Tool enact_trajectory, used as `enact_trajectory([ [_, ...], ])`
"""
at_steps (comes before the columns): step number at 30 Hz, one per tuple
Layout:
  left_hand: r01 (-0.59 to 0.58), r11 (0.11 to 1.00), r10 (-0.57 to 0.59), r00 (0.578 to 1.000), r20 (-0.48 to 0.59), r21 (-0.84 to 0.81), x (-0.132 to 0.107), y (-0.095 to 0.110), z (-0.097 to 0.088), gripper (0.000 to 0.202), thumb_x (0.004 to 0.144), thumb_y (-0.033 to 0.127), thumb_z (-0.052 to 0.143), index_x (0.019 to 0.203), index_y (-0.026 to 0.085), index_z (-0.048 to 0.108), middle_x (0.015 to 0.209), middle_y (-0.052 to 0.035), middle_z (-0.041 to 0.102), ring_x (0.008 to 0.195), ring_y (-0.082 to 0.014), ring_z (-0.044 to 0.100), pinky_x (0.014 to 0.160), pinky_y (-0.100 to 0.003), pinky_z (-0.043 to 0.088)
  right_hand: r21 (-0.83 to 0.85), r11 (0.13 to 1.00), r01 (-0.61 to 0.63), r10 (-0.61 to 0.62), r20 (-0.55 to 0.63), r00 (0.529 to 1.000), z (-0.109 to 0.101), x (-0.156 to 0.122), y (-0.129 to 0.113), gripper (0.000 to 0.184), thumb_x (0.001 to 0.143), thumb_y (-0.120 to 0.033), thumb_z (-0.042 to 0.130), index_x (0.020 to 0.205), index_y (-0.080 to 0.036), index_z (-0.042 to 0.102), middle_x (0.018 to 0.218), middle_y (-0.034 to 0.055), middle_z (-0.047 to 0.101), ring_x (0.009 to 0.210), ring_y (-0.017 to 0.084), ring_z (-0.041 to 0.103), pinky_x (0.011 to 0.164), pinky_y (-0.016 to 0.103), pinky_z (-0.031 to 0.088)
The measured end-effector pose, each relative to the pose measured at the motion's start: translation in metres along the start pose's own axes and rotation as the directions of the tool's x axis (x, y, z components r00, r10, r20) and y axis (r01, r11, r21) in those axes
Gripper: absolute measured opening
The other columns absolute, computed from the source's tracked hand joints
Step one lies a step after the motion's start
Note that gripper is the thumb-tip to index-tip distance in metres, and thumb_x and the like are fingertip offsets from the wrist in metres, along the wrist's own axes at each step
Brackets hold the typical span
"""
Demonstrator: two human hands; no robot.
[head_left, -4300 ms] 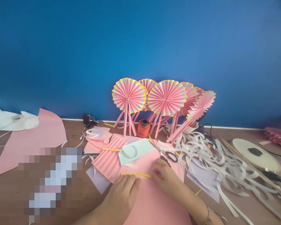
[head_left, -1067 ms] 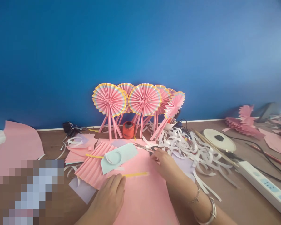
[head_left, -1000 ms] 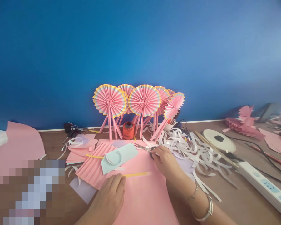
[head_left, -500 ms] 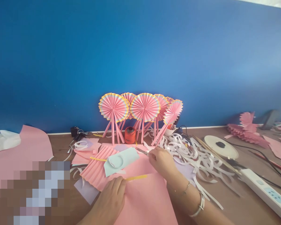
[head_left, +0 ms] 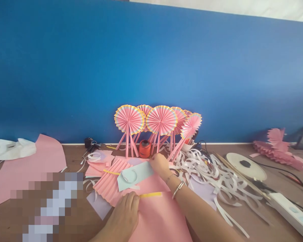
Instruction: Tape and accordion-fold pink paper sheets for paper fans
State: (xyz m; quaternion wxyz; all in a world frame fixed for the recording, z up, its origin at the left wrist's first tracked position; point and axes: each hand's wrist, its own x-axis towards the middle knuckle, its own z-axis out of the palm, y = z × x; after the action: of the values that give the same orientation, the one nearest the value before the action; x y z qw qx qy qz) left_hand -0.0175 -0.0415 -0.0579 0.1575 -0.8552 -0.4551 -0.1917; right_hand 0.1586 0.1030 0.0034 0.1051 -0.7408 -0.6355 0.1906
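At the far left a crumpled white cloth (head_left: 10, 148) and a loose curved pink paper sheet (head_left: 25, 164) lie on the brown wooden counter (head_left: 73, 158), well apart from the work. Nearer the middle, a pleated pink paper piece (head_left: 109, 178) rests partly under a pale blue paper card (head_left: 135, 174). The left hand (head_left: 123, 215) lies flat and open on the large pink paper sheet (head_left: 161, 218), its fingertips touching the near end of a narrow yellow paper strip (head_left: 150, 194) stuck along that sheet's top edge; it has kept this place over the last seconds. The right hand (head_left: 160, 164) has changed: it has left the strip's far end and reached forward past the card, toward the orange spool of ribbon (head_left: 144, 149). The metal scissors seen there a moment ago are now hidden, so I cannot tell whether its fingers have closed on anything. The sheet is smooth, flat and pinned only by the left palm. Behind stand round pleated pink paper fans (head_left: 161, 120) against the blue wall, then a heap of curled white paper strips (head_left: 204, 164), a round white disc (head_left: 246, 165) and a white power strip (head_left: 290, 211).
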Motion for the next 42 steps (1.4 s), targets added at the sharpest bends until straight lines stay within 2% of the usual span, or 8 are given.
enact_trajectory([
  [6,0.016,0.999,-0.016,1.0,-0.003,0.034,0.0,-0.001,-0.005,0.027,0.081,0.008,0.04,0.105,0.013,0.052,0.09,-0.0097,0.064,0.08,-0.0224,0.063,0.073,-0.034,0.05,0.156,0.987,0.048,-0.036,-0.082,0.996,-0.026,-0.021,0.021,0.009,0.071,-0.02,0.062,0.063,-0.017,0.063,0.068,0.0048,0.066,0.07,0.019,0.062,0.058,0.026,0.04],
  [14,-0.29,0.931,0.327,0.932,0.155,-0.222,0.01,0.005,-0.017,0.053,0.086,0.015,0.048,0.138,0.027,0.039,0.137,-0.0035,0.053,0.117,-0.0218,0.05,0.094,-0.035,0.042,0.46,0.882,0.104,-0.088,-0.055,0.995,-0.055,-0.063,0.084,0.015,0.067,-0.026,0.054,0.075,-0.017,0.063,0.067,0.0024,0.067,0.063,0.016,0.06,0.057,0.024,0.044],
  [17,-0.3,0.897,0.374,0.907,0.196,-0.326,0.008,0.009,-0.01,0.049,0.089,0.027,0.048,0.138,0.026,0.04,0.143,-0.0024,0.047,0.131,-0.0227,0.039,0.106,-0.039,0.033,0.605,0.79,0.093,-0.148,0.041,0.988,-0.044,-0.08,0.098,0.023,0.068,-0.03,0.052,0.081,-0.017,0.066,0.076,0.003,0.068,0.066,0.015,0.059,0.063,0.026,0.046],
  [24,-0.274,0.896,0.38,0.881,0.283,-0.349,-0.013,-0.01,-0.017,0.061,0.079,0.028,0.063,0.136,0.025,0.042,0.143,-0.0054,0.046,0.13,-0.0261,0.04,0.11,-0.044,0.028,0.615,0.788,0.043,-0.18,0.164,0.97,-0.027,-0.102,0.111,0.02,0.074,-0.032,0.051,0.082,-0.019,0.064,0.066,-0.0007,0.061,0.058,0.014,0.053,0.055,0.025,0.041],
  [28,-0.312,0.905,0.38,0.898,0.221,-0.291,-0.015,-0.02,-0.028,0.05,0.079,0.026,0.062,0.127,0.025,0.05,0.137,-0.0053,0.052,0.126,-0.0275,0.043,0.107,-0.046,0.03,0.454,0.861,0.229,-0.241,-0.032,0.97,-0.027,-0.097,0.104,0.02,0.079,-0.024,0.047,0.086,-0.019,0.065,0.084,0.0047,0.065,0.075,0.018,0.058,0.068,0.03,0.044],
  [32,-0.297,0.926,0.345,0.918,0.197,-0.233,0.004,0.005,-0.029,0.033,0.089,0.03,0.052,0.12,0.02,0.056,0.119,-0.0073,0.064,0.111,-0.0238,0.054,0.101,-0.041,0.035,0.049,0.895,0.444,-0.433,-0.149,0.889,-0.02,-0.081,0.088,0.024,0.082,-0.012,0.045,0.082,-0.02,0.068,0.088,0.0064,0.062,0.086,0.021,0.053,0.078,0.034,0.041],
  [37,-0.327,0.931,0.358,0.906,0.225,-0.162,0.017,0.046,-0.009,0.039,0.095,0.038,0.043,0.121,0.013,0.057,0.117,-0.0139,0.065,0.107,-0.0243,0.057,0.092,-0.038,0.038,-0.109,0.914,0.392,-0.404,-0.137,0.904,-0.009,-0.063,0.076,0.018,0.079,-0.011,0.05,0.079,-0.02,0.066,0.093,0.0082,0.06,0.093,0.025,0.048,0.08,0.036,0.036],
  [42,-0.33,0.94,0.339,0.93,0.144,-0.083,0.008,0.049,0.001,0.034,0.094,0.033,0.045,0.12,0.014,0.057,0.114,-0.0106,0.067,0.106,-0.0263,0.058,0.089,-0.039,0.037,-0.046,0.927,0.372,-0.375,-0.132,0.918,-0.007,-0.059,0.081,0.015,0.077,-0.014,0.052,0.068,-0.019,0.062,0.09,0.0066,0.06,0.09,0.024,0.049,0.078,0.035,0.035],
])
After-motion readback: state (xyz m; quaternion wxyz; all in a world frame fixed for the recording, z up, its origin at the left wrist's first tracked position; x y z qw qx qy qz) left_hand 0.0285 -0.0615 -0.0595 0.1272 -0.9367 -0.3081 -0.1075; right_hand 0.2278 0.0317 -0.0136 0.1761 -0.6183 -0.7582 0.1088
